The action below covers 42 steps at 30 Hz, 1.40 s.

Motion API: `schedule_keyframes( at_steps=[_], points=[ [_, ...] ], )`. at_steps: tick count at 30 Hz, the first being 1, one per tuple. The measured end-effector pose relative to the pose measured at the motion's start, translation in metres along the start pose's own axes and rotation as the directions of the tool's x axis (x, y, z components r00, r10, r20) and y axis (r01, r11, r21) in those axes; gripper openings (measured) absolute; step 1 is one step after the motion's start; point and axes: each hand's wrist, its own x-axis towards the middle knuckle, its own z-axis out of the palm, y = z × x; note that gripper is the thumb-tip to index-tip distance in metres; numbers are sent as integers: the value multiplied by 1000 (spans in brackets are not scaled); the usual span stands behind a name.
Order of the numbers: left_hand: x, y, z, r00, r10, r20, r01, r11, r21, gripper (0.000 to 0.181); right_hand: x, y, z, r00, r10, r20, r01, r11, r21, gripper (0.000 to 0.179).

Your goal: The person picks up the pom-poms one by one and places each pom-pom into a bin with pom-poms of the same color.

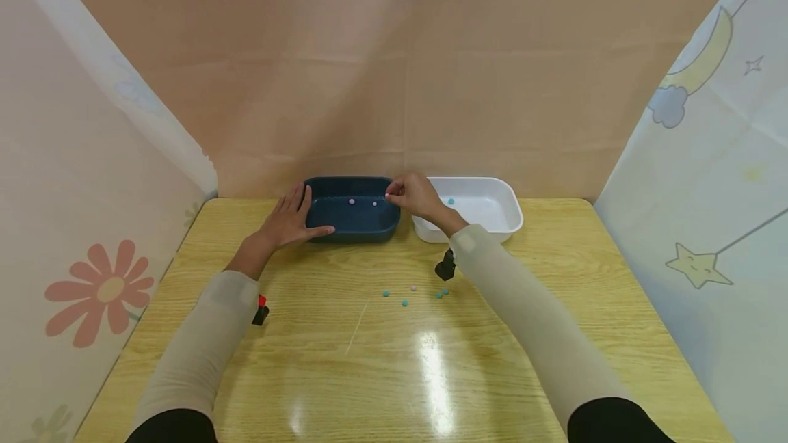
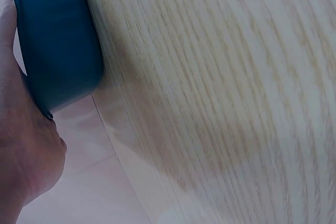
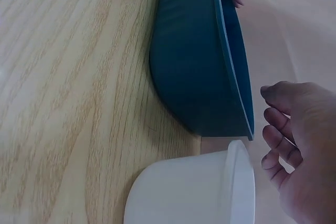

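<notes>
A dark blue basin point(image 1: 353, 234) stands at the back of the table. My left hand point(image 1: 289, 221) rests on its left end, fingers straight along the rim and thumb spread over the front edge. Inside lie two small pale pink beads point(image 1: 351, 202). My right hand point(image 1: 418, 195) is above the basin's right end, thumb and fingertips pinched together at a tiny pale pink bead point(image 1: 386, 195). In the right wrist view the fingers curl beside the rim, and the bead is hidden there. A white basin point(image 1: 486, 214) stands under the right wrist, with a teal bead point(image 1: 451, 202) in it.
On the wooden table point(image 1: 345, 361), in front of the basins, lie several teal beads point(image 1: 404, 303) and one pale pink bead point(image 1: 414, 288). A brown backdrop point(image 1: 345, 87) rises behind the basins. Patterned cloth walls point(image 1: 708, 190) stand at both sides.
</notes>
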Motion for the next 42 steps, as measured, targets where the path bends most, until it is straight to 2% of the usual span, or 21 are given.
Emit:
schedule_keyframes(
  at_steps=[10, 20, 33, 42],
  points=[
    [0, 0, 0, 1000, -8, 10, 8, 1000, -13, 123, 4, 0, 5, 999, 40, 6, -40, 999, -16, 14],
    [1, 1, 1, 1000, -6, 2, 6, 1000, -7, 124, 1, 4, 3, 999, 46, -1, -46, 999, -17, 17],
    [1, 4, -2, 1000, -8, 9, 8, 1000, -10, 121, -11, 5, -17, 1000, 1, -24, -1, 1000, 3, 18],
    [0, 5, -3, 1000, -4, 10, 4, 1000, -5, 120, -21, 7, -26, 997, -79, -16, 78, 997, -21, 19]
  ],
)
